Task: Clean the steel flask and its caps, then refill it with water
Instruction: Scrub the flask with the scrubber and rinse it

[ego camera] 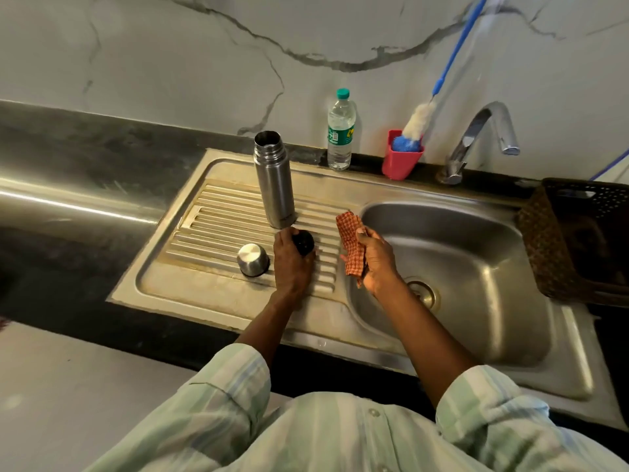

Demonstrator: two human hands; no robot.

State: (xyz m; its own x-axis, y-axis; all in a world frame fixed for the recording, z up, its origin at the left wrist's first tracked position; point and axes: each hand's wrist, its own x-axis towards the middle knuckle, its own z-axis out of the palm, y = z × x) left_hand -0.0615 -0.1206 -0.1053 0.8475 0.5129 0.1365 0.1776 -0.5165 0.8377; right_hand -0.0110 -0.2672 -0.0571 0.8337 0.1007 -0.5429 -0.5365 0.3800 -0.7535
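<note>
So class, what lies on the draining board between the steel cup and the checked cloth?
Head view: the left hand, gripping the black cap.

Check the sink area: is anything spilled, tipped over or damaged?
Nothing stands out. The open flask stands upright on the drainboard, the steel cap sits upside down beside it, and no spill shows.

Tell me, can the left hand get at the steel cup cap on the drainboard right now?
Probably not at once: the left hand grips the black inner cap. The steel cup cap sits just beside it on the drainboard, nothing between them, so free after letting go.
</note>
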